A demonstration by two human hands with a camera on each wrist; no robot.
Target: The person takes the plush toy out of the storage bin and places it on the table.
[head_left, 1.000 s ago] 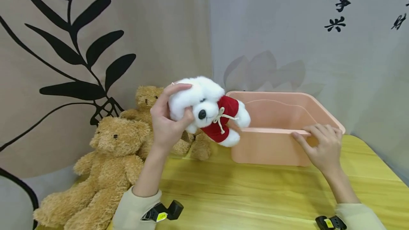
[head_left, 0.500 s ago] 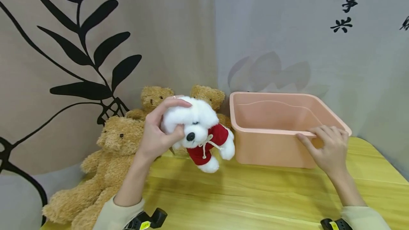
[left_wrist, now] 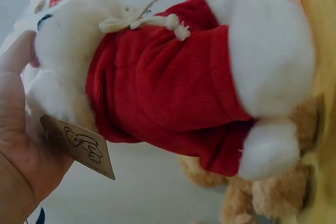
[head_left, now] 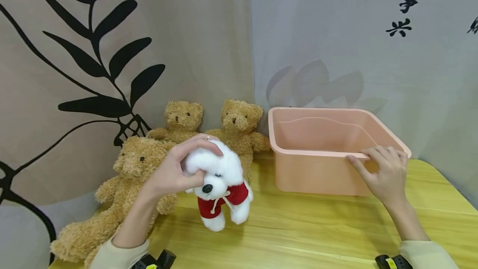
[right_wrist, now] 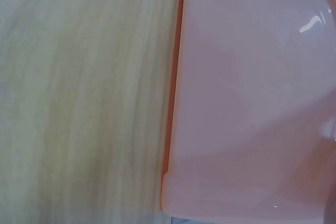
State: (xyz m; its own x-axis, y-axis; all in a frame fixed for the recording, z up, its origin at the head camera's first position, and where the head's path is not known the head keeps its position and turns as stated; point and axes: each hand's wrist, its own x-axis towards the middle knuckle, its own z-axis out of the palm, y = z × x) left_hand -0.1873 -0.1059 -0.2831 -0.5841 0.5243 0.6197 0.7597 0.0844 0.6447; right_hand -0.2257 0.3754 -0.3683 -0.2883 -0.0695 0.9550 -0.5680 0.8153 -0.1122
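Observation:
My left hand (head_left: 181, 165) grips a white plush dog (head_left: 229, 169) by the head, thumb beside its black nose. The dog wears a red shirt (left_wrist: 163, 82) with a cream drawstring bow, and its legs hang close over the table, left of centre. A cardboard tag (left_wrist: 81, 142) dangles by the palm in the left wrist view. My right hand (head_left: 384, 175) holds the front rim of a pink plastic bin (head_left: 317, 173), fingers over the edge and thumb outside. In the right wrist view the bin's outer wall (right_wrist: 247, 93) fills the right half.
A large tan teddy bear (head_left: 128, 194) sits at the left, behind my left forearm. Two more teddy bears, one (head_left: 183, 117) at the back left and one (head_left: 239, 136) beside the bin, sit against the curtain. The yellow wooden table (head_left: 298, 231) spreads in front.
My left hand has carried the plush dog left and down, away from the bin and closer to the table, turning it more upright. The right hand stays on the bin's rim.

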